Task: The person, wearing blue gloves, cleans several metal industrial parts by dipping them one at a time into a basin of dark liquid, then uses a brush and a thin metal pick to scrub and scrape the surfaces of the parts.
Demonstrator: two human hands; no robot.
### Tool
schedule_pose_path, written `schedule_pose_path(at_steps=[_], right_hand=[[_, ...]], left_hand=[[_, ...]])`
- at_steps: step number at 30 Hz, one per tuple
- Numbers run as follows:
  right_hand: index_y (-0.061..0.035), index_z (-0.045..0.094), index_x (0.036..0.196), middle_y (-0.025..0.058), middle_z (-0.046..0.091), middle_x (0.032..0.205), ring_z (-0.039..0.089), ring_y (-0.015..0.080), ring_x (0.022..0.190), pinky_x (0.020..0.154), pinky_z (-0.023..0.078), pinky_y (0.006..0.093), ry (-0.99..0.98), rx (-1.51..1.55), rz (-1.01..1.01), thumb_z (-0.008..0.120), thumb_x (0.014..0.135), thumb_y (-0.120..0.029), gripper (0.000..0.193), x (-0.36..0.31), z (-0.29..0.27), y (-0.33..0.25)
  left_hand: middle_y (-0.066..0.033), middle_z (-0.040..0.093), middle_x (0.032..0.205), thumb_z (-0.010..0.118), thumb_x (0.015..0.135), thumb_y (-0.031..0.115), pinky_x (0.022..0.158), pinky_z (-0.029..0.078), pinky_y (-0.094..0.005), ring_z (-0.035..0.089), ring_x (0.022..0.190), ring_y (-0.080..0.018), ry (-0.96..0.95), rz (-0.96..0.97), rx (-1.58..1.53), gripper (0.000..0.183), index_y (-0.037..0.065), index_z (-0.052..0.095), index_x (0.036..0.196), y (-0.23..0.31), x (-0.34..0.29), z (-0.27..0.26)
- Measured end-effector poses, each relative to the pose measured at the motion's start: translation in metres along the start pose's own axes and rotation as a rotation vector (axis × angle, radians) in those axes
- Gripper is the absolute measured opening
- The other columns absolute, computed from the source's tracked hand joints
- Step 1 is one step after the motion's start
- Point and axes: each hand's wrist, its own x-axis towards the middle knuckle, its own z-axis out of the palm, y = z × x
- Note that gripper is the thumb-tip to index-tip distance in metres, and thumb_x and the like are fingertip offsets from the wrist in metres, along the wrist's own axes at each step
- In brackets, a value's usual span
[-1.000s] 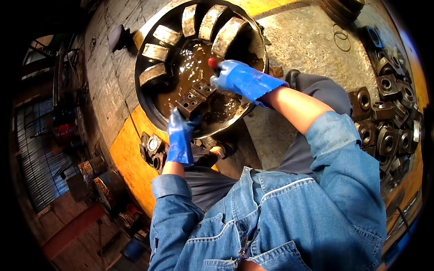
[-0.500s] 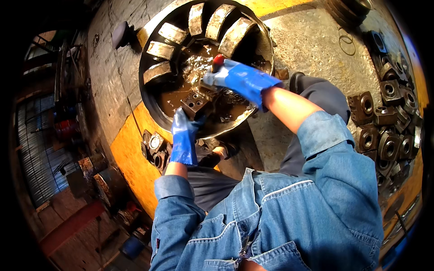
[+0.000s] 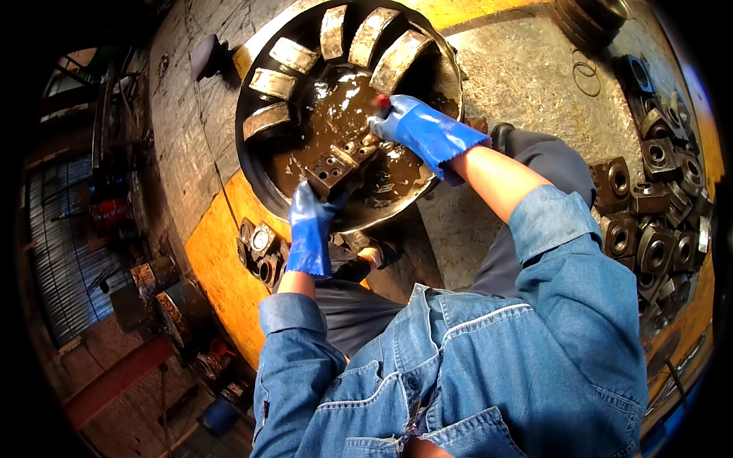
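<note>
Both my hands wear blue rubber gloves over a round, dark basin (image 3: 456, 84) of murky brown liquid. My left hand (image 3: 308, 221) grips the near end of a dark metal block (image 3: 330, 169) with several round holes, its body tilted above the liquid. My right hand (image 3: 416, 131) is closed around a tool with a red end (image 3: 382, 103); its working end is too indistinct to name, close to the block's far side. Several curved metal pieces (image 3: 399, 61) lean along the basin's far and left wall.
Dark metal blocks with round bores (image 3: 657, 250) are heaped on the floor at the right. Two thin rings (image 3: 586, 76) lie farther up. Smaller metal parts (image 3: 262, 243) sit on the yellow floor strip left of my left forearm. A rounded grey object (image 3: 206, 58) stands left of the basin.
My right hand has moved right and away from the block with the red-ended tool, uncovering more of the block. My left hand stays nearly in place, and the liquid looks less churned.
</note>
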Motion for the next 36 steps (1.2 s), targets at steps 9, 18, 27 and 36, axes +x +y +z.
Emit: schedule_pose_path(at_steps=[9, 18, 27, 36], right_hand=[[-0.003, 0.073, 0.102, 0.0143, 0.075, 0.09, 0.069, 0.0253, 0.081, 0.08, 0.057, 0.0346, -0.031, -0.13, 0.001, 0.075, 0.087, -0.036, 0.037, 0.01, 0.013, -0.001], [-0.0077, 0.069, 0.107, 0.0074, 0.073, 0.106, 0.067, 0.0153, 0.106, 0.098, 0.054, 0.0336, -0.298, 0.855, -0.322, 0.077, 0.096, -0.02, 0.018, -0.077, 0.013, -0.051], [-0.0046, 0.064, 0.092, 0.0075, 0.06, 0.079, 0.06, 0.0199, 0.071, 0.073, 0.054, 0.0362, -0.331, 0.79, -0.155, 0.061, 0.095, -0.009, 0.006, -0.032, 0.021, -0.061], [-0.0035, 0.077, 0.102, 0.0147, 0.077, 0.096, 0.072, 0.0229, 0.087, 0.08, 0.058, 0.0351, -0.135, -0.152, -0.086, 0.065, 0.094, -0.025, 0.026, -0.036, -0.006, -0.053]], left_hand=[[-0.0189, 0.073, 0.105, 0.092, 0.071, 0.052, 0.089, 0.058, -0.045, 0.072, 0.099, -0.0365, 0.017, -0.071, -0.138, 0.074, 0.002, 0.064, 0.117, -0.021, -0.004, 0.008], [-0.0178, 0.072, 0.115, 0.083, 0.083, 0.049, 0.093, 0.058, -0.0412, 0.072, 0.105, -0.0325, -0.053, -0.044, -0.055, 0.069, 0.002, 0.06, 0.128, -0.022, -0.004, 0.009], [-0.0167, 0.072, 0.126, 0.073, 0.096, 0.047, 0.097, 0.058, -0.0373, 0.072, 0.111, -0.0284, -0.11, -0.017, -0.013, 0.064, 0.001, 0.057, 0.138, -0.016, 0.008, 0.009], [-0.0216, 0.069, 0.132, 0.078, 0.087, 0.058, 0.098, 0.058, -0.0389, 0.072, 0.114, -0.0316, -0.193, -0.107, -0.434, 0.083, 0.0, 0.054, 0.142, -0.043, 0.011, 0.022]])
